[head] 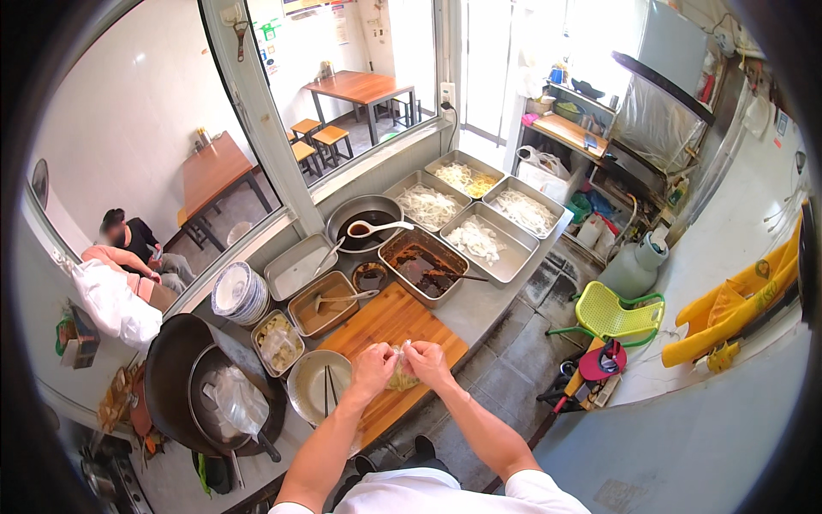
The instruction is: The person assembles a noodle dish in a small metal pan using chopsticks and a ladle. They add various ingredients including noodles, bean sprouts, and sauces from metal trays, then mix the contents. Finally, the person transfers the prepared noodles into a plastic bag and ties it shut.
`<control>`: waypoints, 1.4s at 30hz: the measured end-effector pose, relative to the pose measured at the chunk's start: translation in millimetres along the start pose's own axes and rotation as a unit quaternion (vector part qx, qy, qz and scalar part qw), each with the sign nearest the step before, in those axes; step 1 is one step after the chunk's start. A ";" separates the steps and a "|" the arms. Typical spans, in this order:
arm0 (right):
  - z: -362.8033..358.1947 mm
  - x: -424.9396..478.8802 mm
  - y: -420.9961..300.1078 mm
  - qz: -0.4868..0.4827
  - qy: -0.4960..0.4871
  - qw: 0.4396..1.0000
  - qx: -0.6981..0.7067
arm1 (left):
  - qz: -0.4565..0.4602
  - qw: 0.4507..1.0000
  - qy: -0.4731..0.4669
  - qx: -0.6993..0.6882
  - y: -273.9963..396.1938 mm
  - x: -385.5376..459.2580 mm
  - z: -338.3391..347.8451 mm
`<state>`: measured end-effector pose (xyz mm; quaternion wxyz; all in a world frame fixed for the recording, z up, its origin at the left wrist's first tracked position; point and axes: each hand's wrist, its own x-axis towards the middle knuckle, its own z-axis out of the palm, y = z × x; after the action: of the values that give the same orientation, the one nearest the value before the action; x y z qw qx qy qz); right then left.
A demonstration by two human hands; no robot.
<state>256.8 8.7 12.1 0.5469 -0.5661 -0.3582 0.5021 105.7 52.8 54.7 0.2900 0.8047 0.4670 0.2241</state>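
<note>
My left hand [374,369] and my right hand [427,364] pinch the gathered top of a clear plastic bag [403,378] with yellowish food in it. The bag is over the near part of a wooden cutting board [369,326]. Left of the board, a metal bowl [307,379] holds a pair of dark chopsticks [329,389]. Beyond the board stand a metal tray of dark red sauce [420,258], a small bowl of dark sauce [370,276] and a tray of brown sauce with a ladle [321,308].
Metal trays of noodles [429,204] stand at the far right, near a bowl of dark liquid [359,215]. Stacked bowls [239,292] and a large wok [221,392] are to the left. A green chair [613,311] and gas cylinder [632,263] stand right. Two people sit beyond the window.
</note>
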 end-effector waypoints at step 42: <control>-45.7 -9.1 47.2 -0.116 0.137 0.859 -0.479 | 0.054 0.968 0.090 0.226 -48.0 -5.5 1.4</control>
<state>291.7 -18.7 -37.2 0.3061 -0.7755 -0.5393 0.1188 74.2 66.5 20.7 0.0445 0.8499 0.4855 0.1999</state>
